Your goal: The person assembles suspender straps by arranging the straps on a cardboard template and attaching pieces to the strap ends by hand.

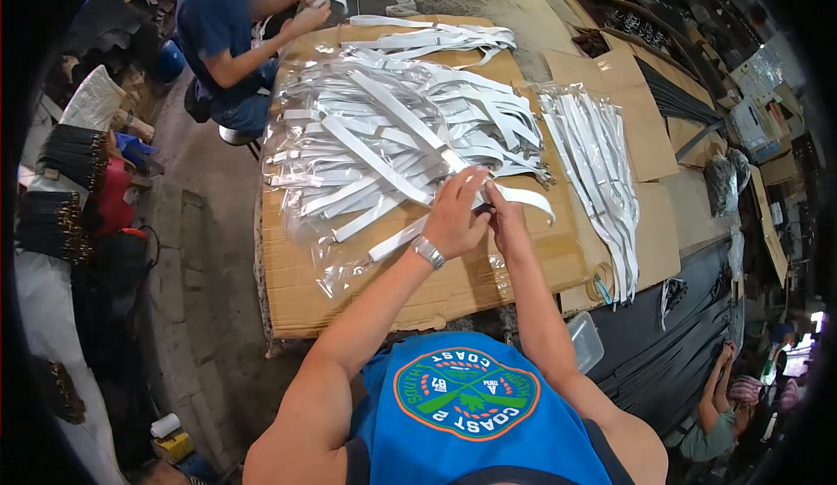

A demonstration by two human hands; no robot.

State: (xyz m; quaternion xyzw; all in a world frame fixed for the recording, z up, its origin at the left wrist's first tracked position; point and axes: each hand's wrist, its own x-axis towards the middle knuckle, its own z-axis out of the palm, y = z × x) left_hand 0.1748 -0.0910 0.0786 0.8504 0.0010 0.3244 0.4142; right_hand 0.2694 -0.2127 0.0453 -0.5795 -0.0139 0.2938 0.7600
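A white belt (526,196) runs through both my hands above the cardboard, its free end curling out to the right. My left hand (455,217), with a metal watch on the wrist, is closed over the belt with the fingers pointing away from me. Right beside it, my right hand (505,215) grips the belt between thumb and fingers; part of the grip is hidden. Just beyond the hands lies a big loose pile of white belts (384,136), many in clear plastic sleeves. A dark piece shows between my hands, too small to name.
Cardboard (366,298) covers the table. More sleeved white belts (602,189) lie in a row at the right, and another bundle (436,40) lies farther back. A co-worker (222,36) sits at the far left, handling a white strip. Dark straps (61,223) hang at the left.
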